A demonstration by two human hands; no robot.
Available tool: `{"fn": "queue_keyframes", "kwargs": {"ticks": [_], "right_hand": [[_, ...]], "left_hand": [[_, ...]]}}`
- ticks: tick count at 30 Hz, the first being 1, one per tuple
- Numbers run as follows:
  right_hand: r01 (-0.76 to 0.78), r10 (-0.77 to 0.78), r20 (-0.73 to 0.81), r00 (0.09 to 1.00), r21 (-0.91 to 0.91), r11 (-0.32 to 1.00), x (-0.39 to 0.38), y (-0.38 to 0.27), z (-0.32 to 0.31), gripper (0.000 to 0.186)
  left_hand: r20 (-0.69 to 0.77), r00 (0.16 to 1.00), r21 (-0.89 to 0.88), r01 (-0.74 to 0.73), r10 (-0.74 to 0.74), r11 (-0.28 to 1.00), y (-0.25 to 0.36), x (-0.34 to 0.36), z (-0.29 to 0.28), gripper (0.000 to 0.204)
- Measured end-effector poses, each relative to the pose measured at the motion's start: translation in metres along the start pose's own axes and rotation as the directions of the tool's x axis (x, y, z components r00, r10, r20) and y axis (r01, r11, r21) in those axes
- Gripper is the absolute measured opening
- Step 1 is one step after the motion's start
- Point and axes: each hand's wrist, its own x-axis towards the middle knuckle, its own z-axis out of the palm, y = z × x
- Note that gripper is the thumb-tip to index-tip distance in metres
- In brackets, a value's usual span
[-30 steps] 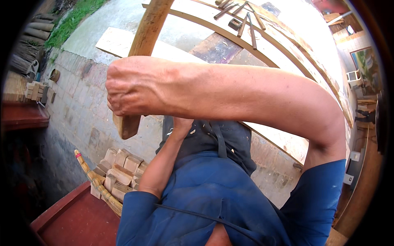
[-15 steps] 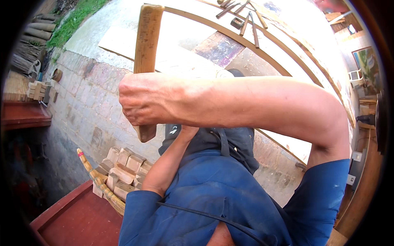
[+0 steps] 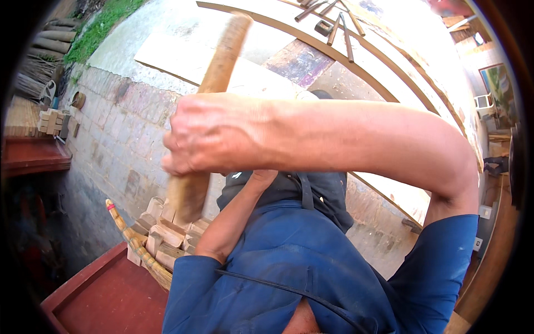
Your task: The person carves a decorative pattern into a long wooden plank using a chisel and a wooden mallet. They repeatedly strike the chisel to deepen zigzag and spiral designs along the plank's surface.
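My right hand is closed in a fist around a thick wooden club, its arm crossing the picture from the right. One end of the club sticks out above the fist; the other shows below it, blurred by motion. Behind the right forearm only the edge of my left hand and its wrist show, near my lap. Its fingers, and whatever they touch, are hidden. A long pale board lies beyond the fist.
Cut wooden blocks are piled at the lower left, beside a curved broom-like bundle and a red tray-like surface. Long-handled tools lie on boards at the far right. Stacked logs stand far left.
The club has tilted, its upper end swinging right and its lower end now reaching further down. My right fist has turned and shifted slightly right. My left wrist is nearly unmoved.
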Motion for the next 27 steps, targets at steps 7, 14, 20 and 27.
{"fn": "queue_keyframes", "kwargs": {"ticks": [7,14,20,27], "right_hand": [[0.000,0.005,0.051,0.999,-0.107,0.994,-0.005,-0.004,-0.010,0.011],[0.022,0.013,0.101,0.995,-0.331,0.943,-0.012,-0.002,-0.034,0.010],[-0.037,0.027,-0.031,0.999,-0.405,0.914,-0.019,0.022,-0.049,0.010],[-0.121,0.083,-0.113,0.990,-0.386,0.915,-0.036,0.042,-0.044,0.009]], "left_hand": [[0.032,0.998,-0.034,0.050,-0.049,0.998,0.011,0.007,-0.006,0.038],[0.124,0.963,-0.183,0.258,-0.238,0.949,0.051,0.042,-0.015,0.029],[0.260,0.960,-0.405,0.210,-0.108,0.890,0.111,0.118,-0.024,0.015],[0.151,0.782,-0.670,0.531,-0.605,0.519,0.075,0.133,-0.033,0.008]]}}
